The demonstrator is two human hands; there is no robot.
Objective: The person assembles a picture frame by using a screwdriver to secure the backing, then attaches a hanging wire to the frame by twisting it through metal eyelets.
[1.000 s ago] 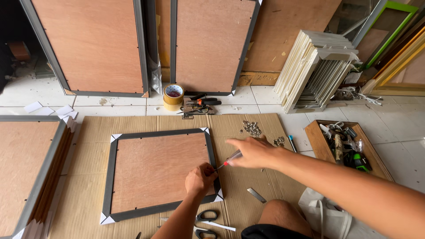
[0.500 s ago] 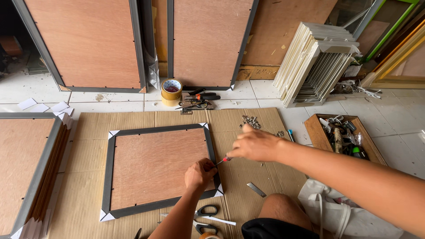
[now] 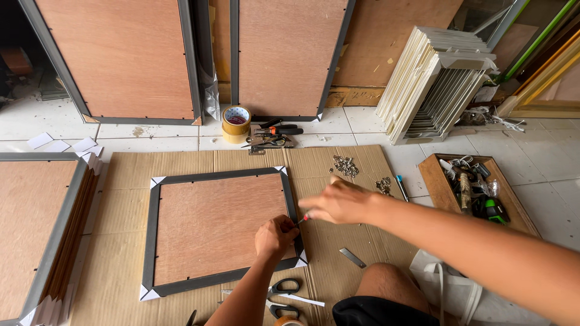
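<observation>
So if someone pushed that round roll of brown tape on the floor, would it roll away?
Probably not as it sits: the round roll of brown packing tape lies flat on its side on the white tiled floor, so a push would likely slide it. Stood on its edge, it would probably roll. It looks thick and full, so likely fairly heavy for its size.

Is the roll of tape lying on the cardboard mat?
No, the tape roll sits on the white floor tiles beyond the cardboard mat.
</observation>
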